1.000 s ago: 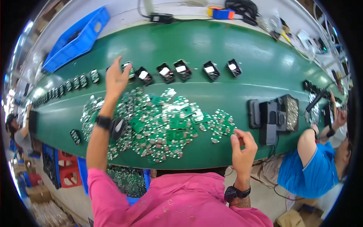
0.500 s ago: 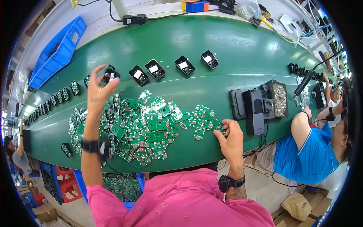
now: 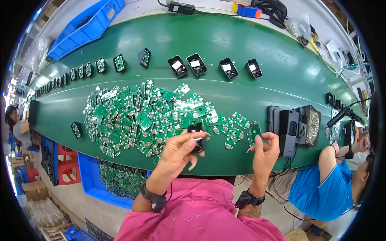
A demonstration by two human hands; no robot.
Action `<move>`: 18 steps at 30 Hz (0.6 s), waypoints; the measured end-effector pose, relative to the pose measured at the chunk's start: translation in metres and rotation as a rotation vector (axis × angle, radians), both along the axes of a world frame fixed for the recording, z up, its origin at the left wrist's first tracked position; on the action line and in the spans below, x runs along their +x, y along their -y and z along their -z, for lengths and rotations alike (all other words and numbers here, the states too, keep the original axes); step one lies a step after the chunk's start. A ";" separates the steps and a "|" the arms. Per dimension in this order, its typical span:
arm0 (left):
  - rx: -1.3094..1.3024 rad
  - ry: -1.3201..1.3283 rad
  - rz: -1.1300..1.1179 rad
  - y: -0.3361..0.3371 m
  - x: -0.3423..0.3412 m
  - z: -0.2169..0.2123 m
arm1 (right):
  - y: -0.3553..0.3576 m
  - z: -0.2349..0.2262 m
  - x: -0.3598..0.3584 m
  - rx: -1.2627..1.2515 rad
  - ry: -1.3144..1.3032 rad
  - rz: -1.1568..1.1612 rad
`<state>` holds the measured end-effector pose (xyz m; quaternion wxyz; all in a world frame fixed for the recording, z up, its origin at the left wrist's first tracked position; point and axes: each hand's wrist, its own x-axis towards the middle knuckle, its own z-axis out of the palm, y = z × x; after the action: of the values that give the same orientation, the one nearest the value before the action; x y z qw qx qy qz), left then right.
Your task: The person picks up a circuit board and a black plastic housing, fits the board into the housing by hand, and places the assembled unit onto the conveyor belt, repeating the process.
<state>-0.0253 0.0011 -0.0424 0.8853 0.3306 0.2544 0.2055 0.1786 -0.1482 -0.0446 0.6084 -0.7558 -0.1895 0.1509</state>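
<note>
At the near edge of the green belt (image 3: 249, 40): left hand (image 3: 179, 148) back from the far row, now pinching a small black housing (image 3: 197, 136); right hand (image 3: 265, 150) pinching a green circuit board (image 3: 255, 130) lifted off the pile (image 3: 152, 116), just right of the housing, ready for joining.

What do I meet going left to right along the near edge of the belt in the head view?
Lone black housing → pile of green circuit boards → left hand holding a black housing → right hand holding a green board → black fixture → tray of screws.
</note>
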 end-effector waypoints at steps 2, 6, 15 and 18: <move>0.128 -0.087 0.038 0.005 0.008 -0.011 | -0.004 -0.012 -0.011 0.045 -0.042 -0.001; 0.731 -0.289 0.099 0.010 0.014 -0.011 | -0.025 -0.020 -0.041 0.208 -0.252 -0.254; 1.093 -0.520 -0.020 0.020 0.019 -0.019 | -0.025 -0.014 -0.062 0.156 -0.053 -0.379; 1.181 -0.556 0.006 0.019 0.018 -0.010 | -0.024 -0.014 -0.062 0.159 -0.040 -0.412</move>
<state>-0.0078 -0.0175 -0.0319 0.4564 0.8029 0.3174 0.2150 0.1165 -0.1243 -0.0306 0.6258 -0.6478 -0.3392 0.2715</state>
